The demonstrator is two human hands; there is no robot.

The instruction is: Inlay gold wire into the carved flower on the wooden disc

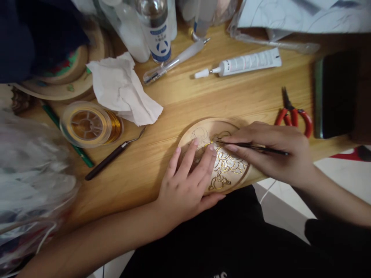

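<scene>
A round wooden plate [242, 175] lies at the table's near edge, with a pencilled drawing on it partly outlined in gold wire [228, 164]. My left hand [187, 183] rests flat on the plate's left side, fingers stretched out, hiding part of the drawing. Between the thumb and fingers of my right hand [275, 150] is a pair of dark tweezers [257, 147]. Their tips touch down on or just above the design, close to my left fingertips. Whether the tips pinch any wire is too small to tell.
A spool of gold wire [89, 125], a dark-handled hooked tool [108, 159] and crumpled tissue [124, 88] lie left. Beyond are a glue tube [249, 62], a pen [176, 61] and bottles [155, 34]. Red-handled pliers [294, 114] and a phone [336, 94] lie right.
</scene>
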